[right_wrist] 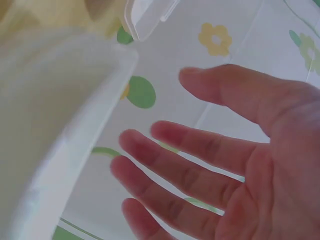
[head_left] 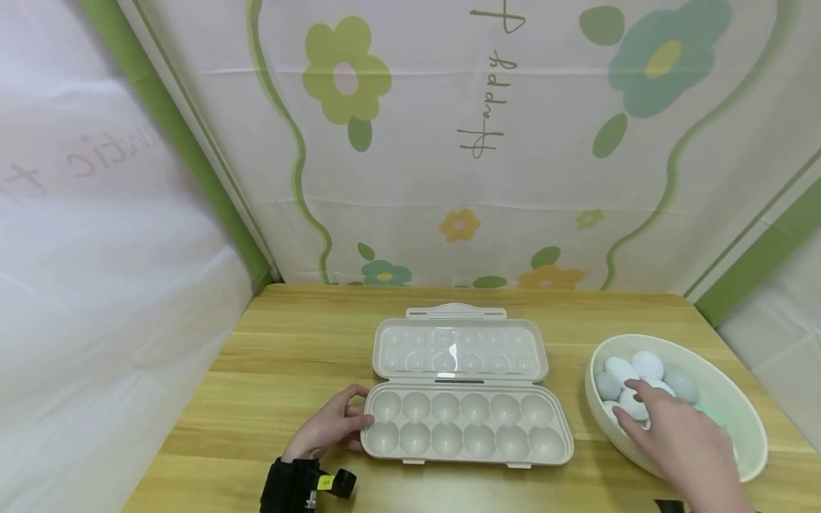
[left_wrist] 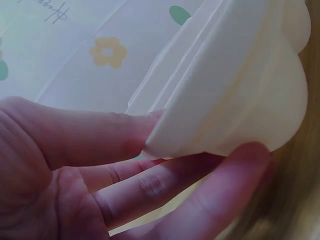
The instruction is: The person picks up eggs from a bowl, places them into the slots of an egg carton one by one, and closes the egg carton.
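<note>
A cream egg box (head_left: pixel 467 424) with two rows of round hollows lies unfolded on the table, its clear lid (head_left: pixel 460 349) laid back behind it; the hollows hold nothing. At the box's left end my left hand (head_left: pixel 333 422) grips the rim, thumb on top and fingers beneath, as the left wrist view shows at the box's edge (left_wrist: pixel 215 90). My right hand (head_left: pixel 689 438) hovers over a pale bowl (head_left: pixel 747 427) with fingers spread and holding nothing. Several white and pale eggs (head_left: pixel 648 365) rest in the bowl, partly hidden by that hand. In the right wrist view, the right hand (right_wrist: pixel 220 160) is beside the bowl's rim (right_wrist: pixel 100 130).
The wooden table (head_left: pixel 276 356) ends at a flower-patterned curtain (head_left: pixel 410 178) behind it. Another white curtain (head_left: pixel 115 285) hangs along the left side. A strap with a small camera (head_left: pixel 343 484) sits on my left wrist.
</note>
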Tool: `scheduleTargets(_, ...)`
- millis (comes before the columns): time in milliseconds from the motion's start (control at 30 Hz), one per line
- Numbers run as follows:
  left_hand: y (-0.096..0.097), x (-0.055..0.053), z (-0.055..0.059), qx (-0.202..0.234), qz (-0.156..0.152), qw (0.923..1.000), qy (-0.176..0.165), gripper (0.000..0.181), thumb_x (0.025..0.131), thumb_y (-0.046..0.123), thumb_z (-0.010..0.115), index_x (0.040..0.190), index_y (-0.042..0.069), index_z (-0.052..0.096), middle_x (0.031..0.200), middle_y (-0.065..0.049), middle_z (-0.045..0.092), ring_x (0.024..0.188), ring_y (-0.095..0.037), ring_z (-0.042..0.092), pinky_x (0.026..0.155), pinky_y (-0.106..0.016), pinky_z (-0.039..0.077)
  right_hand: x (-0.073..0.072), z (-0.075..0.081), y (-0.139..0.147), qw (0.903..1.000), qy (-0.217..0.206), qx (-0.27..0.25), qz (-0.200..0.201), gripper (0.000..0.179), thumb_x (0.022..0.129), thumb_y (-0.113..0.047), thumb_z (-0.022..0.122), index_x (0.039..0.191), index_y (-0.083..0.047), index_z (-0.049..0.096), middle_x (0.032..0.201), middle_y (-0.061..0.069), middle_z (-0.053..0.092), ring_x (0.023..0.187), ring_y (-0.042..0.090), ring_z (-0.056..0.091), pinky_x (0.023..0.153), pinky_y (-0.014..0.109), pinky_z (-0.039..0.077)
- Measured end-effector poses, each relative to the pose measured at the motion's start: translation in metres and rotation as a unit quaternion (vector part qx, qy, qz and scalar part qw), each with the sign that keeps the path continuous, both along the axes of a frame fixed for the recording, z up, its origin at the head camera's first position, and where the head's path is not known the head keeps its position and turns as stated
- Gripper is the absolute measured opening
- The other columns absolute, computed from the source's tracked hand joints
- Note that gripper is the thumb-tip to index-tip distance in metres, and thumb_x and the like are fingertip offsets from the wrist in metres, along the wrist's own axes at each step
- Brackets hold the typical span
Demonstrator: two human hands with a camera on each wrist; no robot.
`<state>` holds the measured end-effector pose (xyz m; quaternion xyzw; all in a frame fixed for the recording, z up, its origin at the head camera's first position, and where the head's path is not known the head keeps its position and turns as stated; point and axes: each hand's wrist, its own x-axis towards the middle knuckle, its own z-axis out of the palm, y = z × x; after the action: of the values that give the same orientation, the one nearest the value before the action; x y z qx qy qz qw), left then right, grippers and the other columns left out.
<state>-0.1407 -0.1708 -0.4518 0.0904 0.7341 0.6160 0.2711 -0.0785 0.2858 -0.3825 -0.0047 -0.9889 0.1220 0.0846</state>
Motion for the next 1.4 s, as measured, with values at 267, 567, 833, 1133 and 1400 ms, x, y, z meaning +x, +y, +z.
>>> scheduleTargets(267, -0.003, 0.0, 0.0, 0.012, -0.004, 0.9999, -0.003, 0.041, 0.089, 0.004, 0.055, 0.124, -0.004, 0.035, 0.093, -0.025, 0.068, 0.075, -0.031, 0.067, 0.063, -0.041, 0.058, -0.009, 0.014, 0.008, 0.9955, 0.011, 0.081, 0.047, 0.045, 0.075, -0.028, 0.071, 0.11, -0.002, 0.06, 0.094, 0.023, 0.067, 0.064, 0.039, 0.058, 0.043, 0.049, 0.043)
scheduleTargets(567, -0.004, -0.001, -0.004, 0.02, 0.001, 0.9998, -0.003, 0.044, 0.087, 0.004, 0.058, 0.124, -0.003, 0.035, 0.093, -0.024, 0.067, 0.075, -0.029, 0.066, 0.06, -0.037, 0.059, -0.029, 0.014, 0.004, 0.9836, 0.008, 0.148, 0.103, 0.032, 0.068, -0.021, 0.075, 0.095, -0.006, 0.065, 0.07, 0.001, 0.058, 0.05, 0.017, 0.047, 0.04, 0.036, 0.037)
scheduleTargets(833, -0.004, -0.001, -0.005, 0.021, 0.003, 0.9998, -0.007, 0.043, 0.088, 0.003, 0.057, 0.124, -0.003, 0.035, 0.093, -0.023, 0.067, 0.075, -0.029, 0.066, 0.06, -0.037, 0.059, -0.054, 0.006, 0.01, 0.9731, -0.065, 0.168, 0.144, 0.028, 0.067, -0.023, 0.077, 0.088, -0.009, 0.063, 0.07, -0.002, 0.054, 0.053, 0.013, 0.04, 0.043, 0.03, 0.033)
scheduleTargets(1133, -0.003, -0.001, -0.006, 0.011, 0.006, 0.9999, -0.005, 0.042, 0.088, 0.003, 0.058, 0.124, -0.001, 0.036, 0.09, -0.02, 0.067, 0.074, -0.028, 0.066, 0.061, -0.04, 0.058, -0.074, -0.011, 0.022, 0.9732, -0.073, 0.144, 0.164, 0.018, 0.068, -0.022, 0.071, 0.071, -0.015, 0.055, 0.065, -0.004, 0.048, 0.054, 0.014, 0.041, 0.044, 0.036, 0.035)
scheduleTargets(1400, -0.003, -0.001, -0.005, 0.011, 0.004, 0.9999, -0.009, 0.043, 0.089, 0.003, 0.056, 0.125, -0.001, 0.035, 0.091, -0.021, 0.067, 0.076, -0.029, 0.066, 0.063, -0.041, 0.058, -0.08, -0.018, 0.023, 0.9734, -0.058, 0.136, 0.175, 0.02, 0.068, -0.02, 0.07, 0.066, -0.017, 0.05, 0.061, -0.005, 0.045, 0.053, 0.014, 0.037, 0.044, 0.034, 0.032)
